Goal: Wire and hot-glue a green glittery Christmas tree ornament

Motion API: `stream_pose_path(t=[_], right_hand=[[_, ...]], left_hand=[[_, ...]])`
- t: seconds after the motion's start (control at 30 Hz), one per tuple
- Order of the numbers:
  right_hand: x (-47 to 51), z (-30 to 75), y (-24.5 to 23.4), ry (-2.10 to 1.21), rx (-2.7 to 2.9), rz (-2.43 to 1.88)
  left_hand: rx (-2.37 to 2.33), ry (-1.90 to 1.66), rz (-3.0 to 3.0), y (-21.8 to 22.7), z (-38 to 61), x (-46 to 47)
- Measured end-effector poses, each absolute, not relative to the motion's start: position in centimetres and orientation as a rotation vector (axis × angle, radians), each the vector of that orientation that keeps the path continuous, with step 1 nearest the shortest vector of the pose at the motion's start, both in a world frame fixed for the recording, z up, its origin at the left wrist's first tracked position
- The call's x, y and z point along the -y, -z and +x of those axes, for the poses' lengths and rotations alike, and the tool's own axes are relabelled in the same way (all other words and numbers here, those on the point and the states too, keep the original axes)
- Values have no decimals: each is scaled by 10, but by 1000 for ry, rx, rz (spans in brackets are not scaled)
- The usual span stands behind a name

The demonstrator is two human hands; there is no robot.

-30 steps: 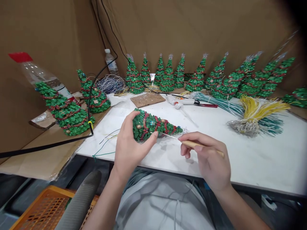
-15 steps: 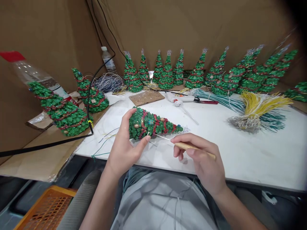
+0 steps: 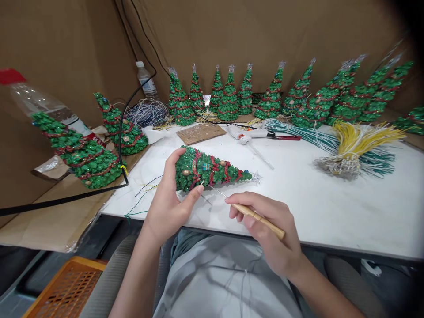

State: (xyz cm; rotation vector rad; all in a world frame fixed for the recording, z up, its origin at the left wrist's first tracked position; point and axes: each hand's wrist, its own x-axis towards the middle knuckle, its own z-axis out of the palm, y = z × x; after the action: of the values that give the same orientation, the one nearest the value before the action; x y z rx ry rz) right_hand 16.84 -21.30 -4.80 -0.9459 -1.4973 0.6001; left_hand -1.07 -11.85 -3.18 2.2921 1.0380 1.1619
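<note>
My left hand [image 3: 172,201] is closed around the wide base of a small green Christmas tree ornament [image 3: 215,170], which lies on its side with its clear star [image 3: 256,177] pointing right. Red garland, gold balls and a tiny blue gift decorate it. Beside my left thumb a small pale piece sticks out from the tree. My right hand [image 3: 268,225] grips the wooden handle of an awl [image 3: 255,214]. The awl's thin metal shaft points left, its tip at the tree's lower side near my thumb; whether it touches I cannot tell. Coloured wires [image 3: 137,205] trail left of the tree's base.
Several finished-looking trees [image 3: 228,99] stand along the back. A glue gun [image 3: 245,134] and a cardboard piece [image 3: 200,133] lie behind my hands. Wire bundles [image 3: 357,150] are at right. A black cable [image 3: 121,137], more trees and a bottle [image 3: 49,106] stand left; an orange basket [image 3: 66,287] sits below.
My right hand and the awl have moved left and slightly down, the handle now tilted more steeply. The tree stays in my left hand, shifted slightly left in view.
</note>
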Motion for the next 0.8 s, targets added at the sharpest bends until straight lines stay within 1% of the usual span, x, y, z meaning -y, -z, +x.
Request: stream_pose_path(t=[0.3,0.5,0.8], right_hand=[[212,166,48,-385,1644,-911],[211,161,54,-127,1779,-859],[210,159,57,-40,1813,-869]], left_hand=[[-1068,-1136,2272,30,-10,119],[-1092,-1127,2268,28,-8,120],[-1125,-1121,2277,27,-7,121]])
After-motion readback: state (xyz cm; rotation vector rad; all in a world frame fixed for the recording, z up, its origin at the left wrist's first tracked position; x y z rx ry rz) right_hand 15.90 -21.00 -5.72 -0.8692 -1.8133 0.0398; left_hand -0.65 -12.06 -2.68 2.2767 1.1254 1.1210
